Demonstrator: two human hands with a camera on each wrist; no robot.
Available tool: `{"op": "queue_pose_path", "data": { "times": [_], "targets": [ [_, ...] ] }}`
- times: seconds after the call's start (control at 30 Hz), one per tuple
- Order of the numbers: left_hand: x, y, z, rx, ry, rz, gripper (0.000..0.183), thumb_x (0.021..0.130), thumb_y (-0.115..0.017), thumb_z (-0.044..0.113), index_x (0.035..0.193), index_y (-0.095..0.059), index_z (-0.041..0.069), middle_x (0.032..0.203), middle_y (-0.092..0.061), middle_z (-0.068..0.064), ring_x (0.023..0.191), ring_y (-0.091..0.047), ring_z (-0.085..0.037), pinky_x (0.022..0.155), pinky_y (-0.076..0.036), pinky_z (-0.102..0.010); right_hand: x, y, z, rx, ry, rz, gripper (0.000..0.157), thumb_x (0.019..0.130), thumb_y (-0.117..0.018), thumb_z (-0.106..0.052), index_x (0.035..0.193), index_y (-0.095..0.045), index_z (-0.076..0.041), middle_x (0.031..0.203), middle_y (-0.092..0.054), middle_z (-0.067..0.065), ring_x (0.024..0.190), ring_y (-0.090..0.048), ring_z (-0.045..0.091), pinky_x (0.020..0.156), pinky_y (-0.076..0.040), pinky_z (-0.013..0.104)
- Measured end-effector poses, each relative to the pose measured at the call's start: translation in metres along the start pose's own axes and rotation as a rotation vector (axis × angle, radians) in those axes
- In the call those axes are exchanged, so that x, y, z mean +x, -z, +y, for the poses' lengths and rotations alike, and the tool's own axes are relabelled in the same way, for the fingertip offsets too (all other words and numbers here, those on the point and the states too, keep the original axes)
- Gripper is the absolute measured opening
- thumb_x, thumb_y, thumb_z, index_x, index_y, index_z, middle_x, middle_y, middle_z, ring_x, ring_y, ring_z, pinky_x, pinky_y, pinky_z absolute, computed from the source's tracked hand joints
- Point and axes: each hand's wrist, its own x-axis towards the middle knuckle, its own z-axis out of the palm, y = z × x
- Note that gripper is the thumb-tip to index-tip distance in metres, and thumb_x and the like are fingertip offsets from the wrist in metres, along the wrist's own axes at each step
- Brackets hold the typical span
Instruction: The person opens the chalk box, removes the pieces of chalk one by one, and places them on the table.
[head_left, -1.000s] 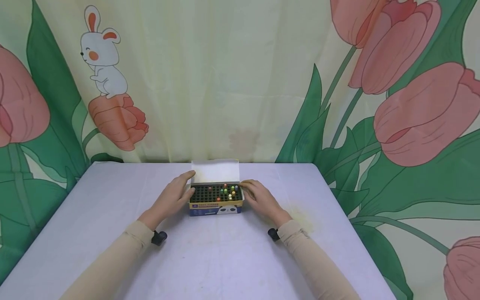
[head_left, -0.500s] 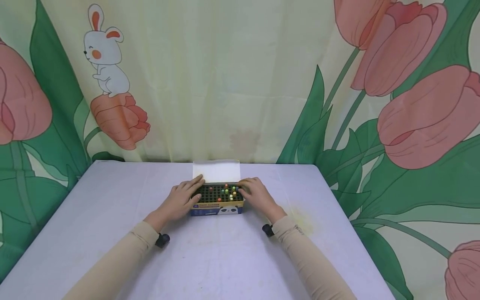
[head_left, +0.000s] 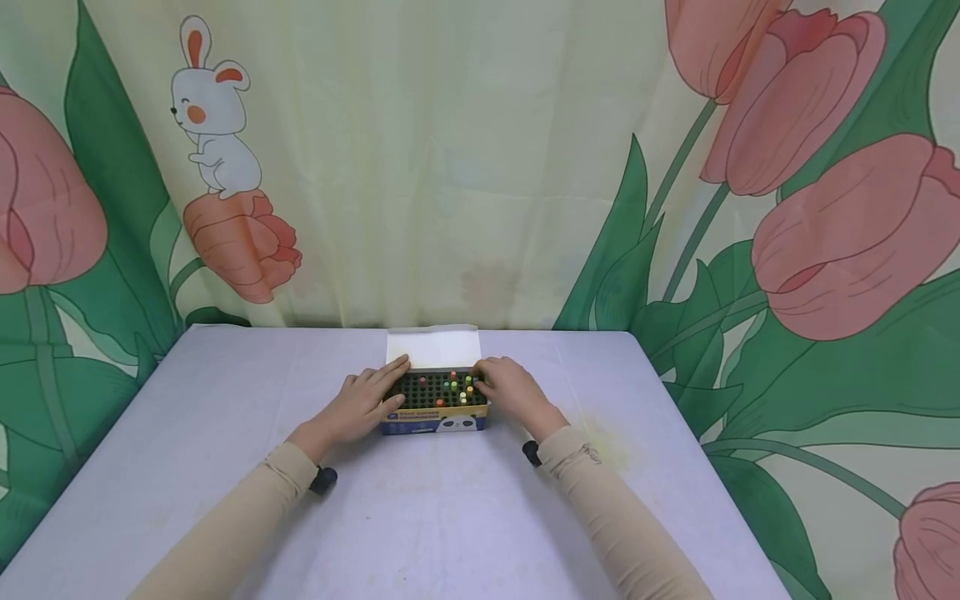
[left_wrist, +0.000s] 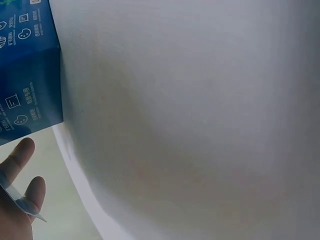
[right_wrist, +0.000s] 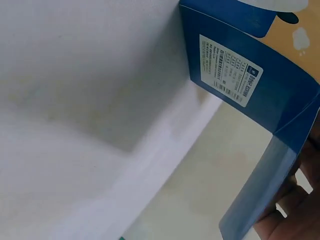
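Blue and yellow cardboard makes up the box (head_left: pixel 420 423), which sits towards the far side of the table (head_left: pixel 420 525), between the two hands. A second ago the left hand (head_left: pixel 358 406) was at the box's left end; now it lies further in, its fingers extended and spread over that end, gripping nothing visible. The right hand (head_left: pixel 513 390) has shifted inward too, from the right rear corner to over the rack (head_left: pixel 418 393); its fingers bend there, but whether they pinch anything I cannot tell. The box itself stays about where it was.

Coloured sticks stand in the black rack, mostly in its right half, an orange one (head_left: pixel 439 402) at the front. The raised pale lid (head_left: pixel 433 346) stands behind the rack, and beyond the table hangs a tulip-printed curtain (head_left: pixel 465 167).

The left fingers cover part of the rack; the right ones mask its rear right corner. Each wrist view cuts off the box and its hand. A bluish sliver (left_wrist: pixel 22 204) across the left fingers is hard to identify, and the printing on the white label (right_wrist: pixel 231 69) is too small to read.
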Motion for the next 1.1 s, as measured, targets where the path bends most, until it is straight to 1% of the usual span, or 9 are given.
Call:
{"op": "queue_pose_path", "data": {
  "times": [0.13, 0.3, 0.37, 0.6, 0.93, 1.1],
  "targets": [
    [0.0000, -0.0007, -0.0004, -0.002, -0.003, 0.008, 0.065, 0.110, -0.045, 0.044, 0.167, -0.024, 0.020, 0.174, -0.020, 0.003, 0.139, -0.046, -0.037, 0.104, -0.034, -0.063, 0.0002, 0.0007, -0.0049, -0.040, -0.011, -0.008, 0.018, 0.103, -0.066, -0.019, 0.118, -0.071, -0.012, 0.111, -0.076, 0.003, 0.101, -0.072, 0.020, 0.090, -0.057, 0.039],
    [0.0004, -0.0019, -0.0006, -0.013, -0.001, 0.008, 0.064, 0.111, -0.044, 0.045, 0.167, -0.025, 0.021, 0.173, -0.020, 0.004, 0.140, -0.046, -0.037, 0.105, -0.033, -0.063, -0.0011, -0.0010, -0.0064, -0.067, -0.019, -0.013, 0.018, 0.106, -0.060, -0.020, 0.120, -0.068, -0.011, 0.111, -0.076, 0.004, 0.101, -0.072, 0.018, 0.088, -0.058, 0.037],
    [0.0006, -0.0024, -0.0009, -0.014, -0.005, 0.007, 0.064, 0.111, -0.043, 0.046, 0.167, -0.025, 0.021, 0.173, -0.020, 0.003, 0.139, -0.046, -0.037, 0.104, -0.033, -0.063, -0.0015, -0.0017, -0.0055, -0.062, -0.025, -0.013, 0.018, 0.107, -0.058, -0.020, 0.121, -0.066, -0.011, 0.110, -0.076, 0.004, 0.098, -0.072, 0.017, 0.086, -0.058, 0.036],
    [0.0009, -0.0016, -0.0010, -0.017, -0.009, 0.007, 0.064, 0.111, -0.042, 0.047, 0.166, -0.026, 0.020, 0.173, -0.021, 0.003, 0.138, -0.047, -0.036, 0.103, -0.034, -0.062, -0.0017, -0.0018, -0.0033, -0.028, -0.031, -0.012, 0.018, 0.109, -0.055, -0.021, 0.121, -0.063, -0.011, 0.100, -0.074, 0.003, 0.082, -0.068, 0.013, 0.073, -0.056, 0.032],
    [0.0015, 0.0014, 0.0024, -0.014, 0.002, -0.004, 0.064, 0.110, -0.043, 0.046, 0.166, -0.025, 0.019, 0.173, -0.021, 0.003, 0.139, -0.047, -0.036, 0.103, -0.034, -0.061, -0.0007, -0.0020, -0.0016, -0.003, -0.030, -0.003, 0.018, 0.110, -0.052, -0.022, 0.121, -0.060, -0.010, 0.097, -0.073, 0.004, 0.079, -0.068, 0.012, 0.069, -0.055, 0.030],
    [0.0010, 0.0020, 0.0030, -0.013, 0.013, -0.011, 0.064, 0.111, -0.043, 0.045, 0.167, -0.024, 0.020, 0.173, -0.021, 0.002, 0.139, -0.046, -0.036, 0.103, -0.034, -0.062, -0.0006, -0.0016, -0.0018, 0.006, -0.017, 0.004, 0.018, 0.111, -0.050, -0.022, 0.121, -0.058, -0.010, 0.091, -0.072, 0.004, 0.072, -0.065, 0.010, 0.064, -0.053, 0.028]
  ]
}}
